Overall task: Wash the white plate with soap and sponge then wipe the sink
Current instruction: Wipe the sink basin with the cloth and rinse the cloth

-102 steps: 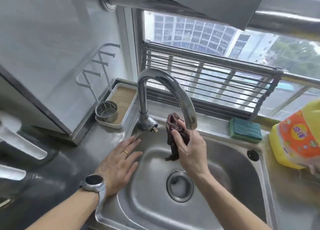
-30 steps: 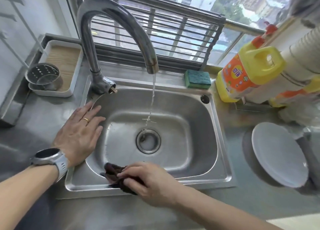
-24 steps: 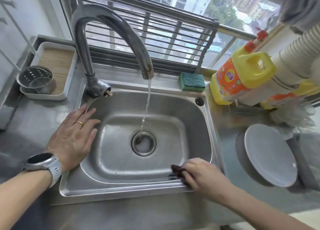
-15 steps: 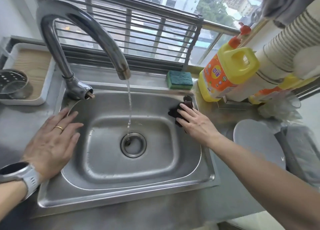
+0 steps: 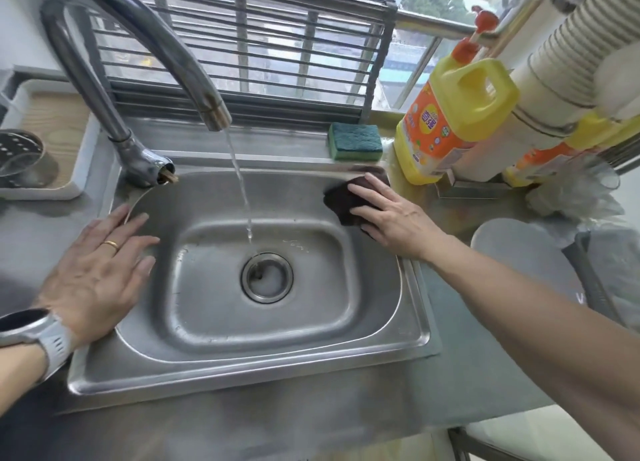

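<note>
The steel sink [image 5: 242,367] fills the middle of the view, and a thin stream of water runs from the curved tap [image 5: 145,41] toward the drain [image 5: 267,277]. My right hand [image 5: 394,218] presses a dark brown cloth [image 5: 343,200] flat onto the sink's far right corner. My left hand [image 5: 97,273] lies flat with spread fingers on the sink's left rim and holds nothing. The white plate [image 5: 530,252] rests on the counter to the right, partly behind my right forearm. A green and yellow sponge [image 5: 355,141] sits on the ledge behind the sink.
A yellow soap bottle [image 5: 453,121] with an orange label stands right of the sponge, beside a stack of paper cups [image 5: 568,55]. A white tray [image 5: 52,141] holding a perforated metal cup [image 5: 20,159] is at the left. A barred window rack [image 5: 249,51] runs behind the tap.
My right hand carried the cloth from the tap spout to the sink's near rim, along it to the right, then up the right side to the far right corner. My left hand stayed put.
</note>
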